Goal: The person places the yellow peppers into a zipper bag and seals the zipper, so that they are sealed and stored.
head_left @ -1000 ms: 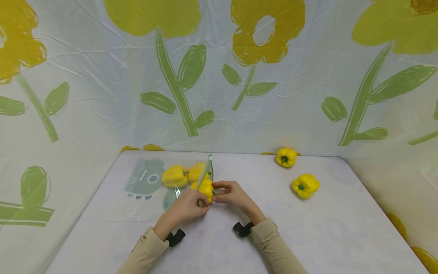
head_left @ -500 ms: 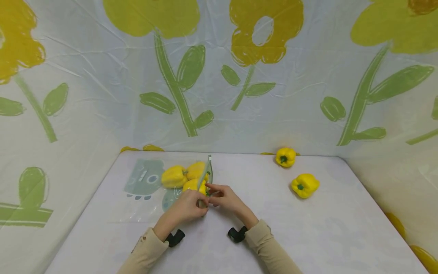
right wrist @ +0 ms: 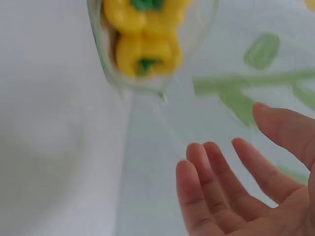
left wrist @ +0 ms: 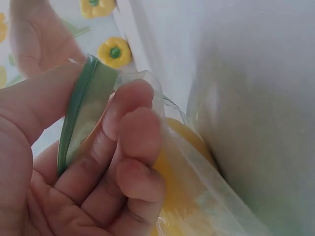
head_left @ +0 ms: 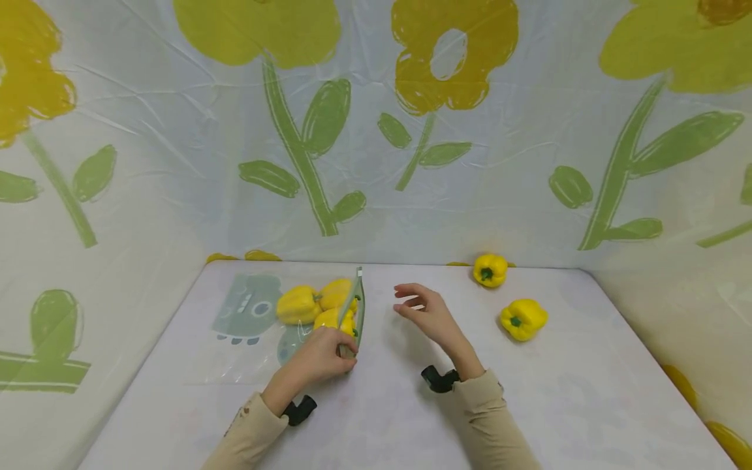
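A clear zip bag [head_left: 235, 365] with a green seal and a dinosaur print lies on its side at the left of the table, its mouth toward the right. Inside it are three yellow bell peppers, one at the back left [head_left: 297, 305], one beside it [head_left: 337, 293] and one near the mouth [head_left: 329, 319]. My left hand [head_left: 323, 352] pinches the near edge of the bag's mouth; the left wrist view shows the green zip strip [left wrist: 78, 110] between thumb and fingers. Right of the bag, my right hand [head_left: 431, 316] is raised above the table, fingers relaxed and holding nothing.
Two loose yellow bell peppers sit at the back right of the white table [head_left: 587, 391], one farther back [head_left: 490, 270] and one nearer [head_left: 523, 319]. A flower-printed curtain [head_left: 499, 196] stands along the table's back and sides.
The right hand pushed a bell pepper into the bag's mouth, let go of it and moved away to the right. The left hand has kept its grip on the bag's edge.
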A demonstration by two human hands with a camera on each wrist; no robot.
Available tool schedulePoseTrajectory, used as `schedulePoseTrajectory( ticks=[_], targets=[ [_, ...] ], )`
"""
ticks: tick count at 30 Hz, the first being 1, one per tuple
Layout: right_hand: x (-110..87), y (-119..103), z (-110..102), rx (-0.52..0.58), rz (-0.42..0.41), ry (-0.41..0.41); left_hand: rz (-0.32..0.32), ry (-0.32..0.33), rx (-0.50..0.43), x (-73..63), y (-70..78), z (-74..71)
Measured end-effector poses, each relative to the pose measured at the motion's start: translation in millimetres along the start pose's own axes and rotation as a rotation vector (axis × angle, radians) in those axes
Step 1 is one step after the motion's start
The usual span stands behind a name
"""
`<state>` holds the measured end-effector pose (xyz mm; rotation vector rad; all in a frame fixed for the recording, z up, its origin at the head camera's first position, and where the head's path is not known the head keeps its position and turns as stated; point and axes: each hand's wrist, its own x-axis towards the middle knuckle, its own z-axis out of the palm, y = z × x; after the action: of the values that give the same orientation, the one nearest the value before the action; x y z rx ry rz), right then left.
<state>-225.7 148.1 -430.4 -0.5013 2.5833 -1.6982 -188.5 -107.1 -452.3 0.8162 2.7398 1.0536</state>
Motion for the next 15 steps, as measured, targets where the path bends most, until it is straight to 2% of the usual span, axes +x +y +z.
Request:
schedulePoseTrajectory(
  ticks=[6,9,12,15],
  targets=[
    [-13.0,-6.1,-63.1,-0.098,-0.094,0.208,0.016,0.013,-0.003,-1.5,-1.8,0.3],
    [-23.2,-6.7,-90.0,-0.161,-0.113,0.308,0.012,0.01,-0.004,-1.7,-2.3,0.3],
    [-33.6,-1.0,-113.5,-0.273,-0.07,0.369,0.003,0.01,-0.002,-1.2,-2.9,1.1],
    [-43.3,9.5,-134.4,-0.367,0.018,0.361,-0.005,0.012,-0.006,-0.9,-3.2,2.1]
  ],
)
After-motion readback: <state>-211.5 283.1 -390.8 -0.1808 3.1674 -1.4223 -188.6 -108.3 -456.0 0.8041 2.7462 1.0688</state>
